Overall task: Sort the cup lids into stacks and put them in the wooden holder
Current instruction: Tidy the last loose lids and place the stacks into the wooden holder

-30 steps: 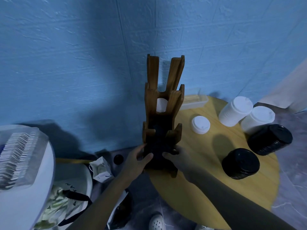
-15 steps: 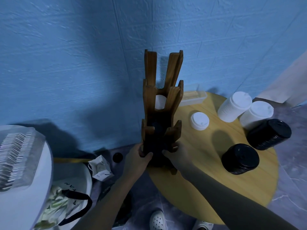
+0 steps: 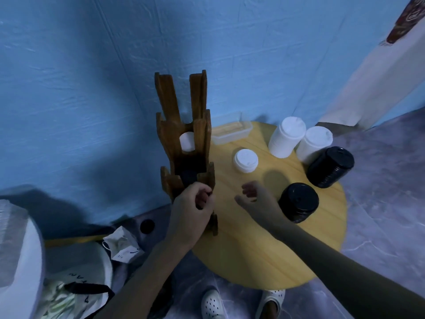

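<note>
The tall wooden holder (image 3: pixel 182 125) stands at the left edge of the round wooden table (image 3: pixel 248 254). White lids (image 3: pixel 187 141) sit in its upper slot and a black lid stack (image 3: pixel 188 176) in its lower slot. My left hand (image 3: pixel 192 207) curls around the black lids at the holder's lower front. My right hand (image 3: pixel 255 199) hovers over the table to the right, loosely curled and holding nothing. On the table lie a short white stack (image 3: pixel 245 160), two tall white stacks (image 3: pixel 287 137) (image 3: pixel 314 142) and two black stacks (image 3: pixel 330 166) (image 3: pixel 299 202).
A clear plastic tub (image 3: pixel 232 132) sits behind the holder against the blue wall. On the floor to the left are a small black lid (image 3: pixel 147 225), a crumpled paper bag (image 3: pixel 122 247) and a tote bag (image 3: pixel 76 293). A white round surface (image 3: pixel 18 249) is at far left.
My right hand has let go of the black lids at the holder and drawn back to the right. The left hand stays at the lower slot. The view has shifted closer.
</note>
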